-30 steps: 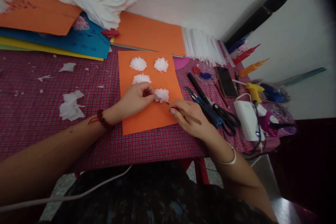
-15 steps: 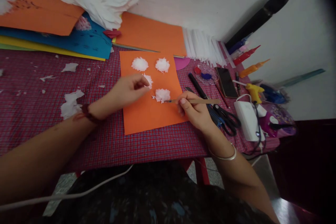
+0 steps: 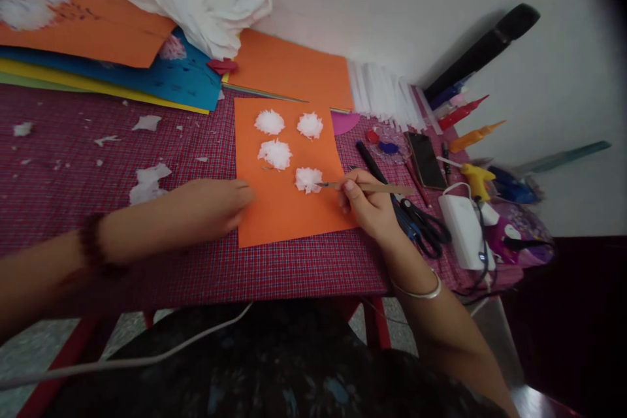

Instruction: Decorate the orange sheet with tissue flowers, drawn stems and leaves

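Note:
An orange sheet of paper (image 3: 274, 215) lies on the checked tablecloth and bears several fluffy white paper tufts (image 3: 275, 154). My right hand (image 3: 365, 202) rests at the sheet's right edge, closed around a slim wooden-handled paintbrush (image 3: 392, 189). Its thin dark tip touches or nearly touches the lower right tuft (image 3: 308, 180). My left hand (image 3: 215, 209) is over the left edge of the sheet, smeared by motion. Its fingers look bent, but whether anything is between them cannot be made out.
White paper scraps (image 3: 148, 183) litter the left side. Coloured sheets (image 3: 191, 81) and crumpled white cloth-like material (image 3: 196, 0) lie at the back. On the right are black-handled scissors (image 3: 428, 228), a phone (image 3: 425, 160), a yellow glue gun (image 3: 477, 179) and a white power box (image 3: 463, 225) with cables.
My left hand has pulled back left and toward me from the middle-left tuft, which now shows fully. My right hand stays nearly in place with the paintbrush. The view has shifted slightly.

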Tool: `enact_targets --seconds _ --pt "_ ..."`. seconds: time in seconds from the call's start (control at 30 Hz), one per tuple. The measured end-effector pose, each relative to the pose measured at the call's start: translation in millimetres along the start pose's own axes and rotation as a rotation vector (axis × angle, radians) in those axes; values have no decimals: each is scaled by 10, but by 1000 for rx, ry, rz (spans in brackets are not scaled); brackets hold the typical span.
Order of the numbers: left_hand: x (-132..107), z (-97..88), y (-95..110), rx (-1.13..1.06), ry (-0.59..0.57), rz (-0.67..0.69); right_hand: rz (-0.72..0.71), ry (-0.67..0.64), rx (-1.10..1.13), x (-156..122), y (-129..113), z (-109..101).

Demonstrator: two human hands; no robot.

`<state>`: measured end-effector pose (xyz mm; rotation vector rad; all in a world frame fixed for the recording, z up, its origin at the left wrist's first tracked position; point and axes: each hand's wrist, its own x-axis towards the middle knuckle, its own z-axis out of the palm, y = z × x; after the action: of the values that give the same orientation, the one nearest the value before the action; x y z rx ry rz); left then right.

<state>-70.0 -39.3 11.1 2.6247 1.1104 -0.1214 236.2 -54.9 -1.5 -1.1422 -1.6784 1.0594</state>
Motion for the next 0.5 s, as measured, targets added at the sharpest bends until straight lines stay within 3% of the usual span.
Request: enact_targets --seconds 0.1,0.2,0.33,0.5 --pt "-359 -73 -190 43 12 -45 -16 -25 -13 -3 3 7" --pt "-487 -120 -199 96 127 -65 -22 -55 -36 -1 30 36" --pt "-316 -102 0 110 189 -63 -28 -57 -61 12 65 73" --pt "12 -100 171 33 248 48 -28 -13 -7 25 73 64"
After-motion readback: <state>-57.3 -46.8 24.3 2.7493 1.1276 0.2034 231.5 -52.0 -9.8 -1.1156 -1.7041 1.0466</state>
